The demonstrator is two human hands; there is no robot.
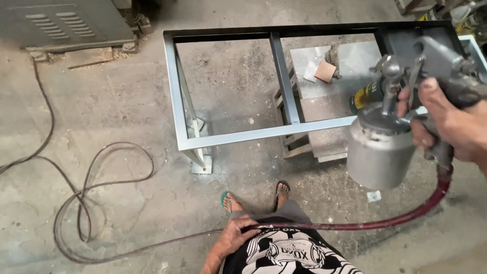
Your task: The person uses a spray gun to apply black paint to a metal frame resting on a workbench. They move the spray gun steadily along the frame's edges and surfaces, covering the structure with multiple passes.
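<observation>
A: Head view, and at the right of the frame we have the right hand (454, 124) wrapped around the grip of a grey metal spray gun (431, 66), fingers curled tight on the handle with the forefinger across the trigger.

B: And under the gun we see its dull silver paint cup (379, 155), hanging low at centre right. A dark red rubber hose (385, 220) runs from the base of the handle and curves down to the left across the lower frame.

A: At the bottom centre we pick up the left hand (234, 236), lying flat on the thigh of the black and white printed shorts (291, 253), fingers loosely spread, holding nothing.

B: Beyond the gun, across the upper middle, we have the rectangular grey-painted steel frame (253, 134) standing on the concrete floor (111, 116), apart from the gun's nozzle.

A: Behind the frame's crossbar we spot a flat sheet of metal (350, 63) with a scrap of brown sandpaper (324, 71) on it.

B: On the left, a black cable (83, 195) loops over the floor, and a grey machine housing (61, 23) sits at upper left.
</observation>
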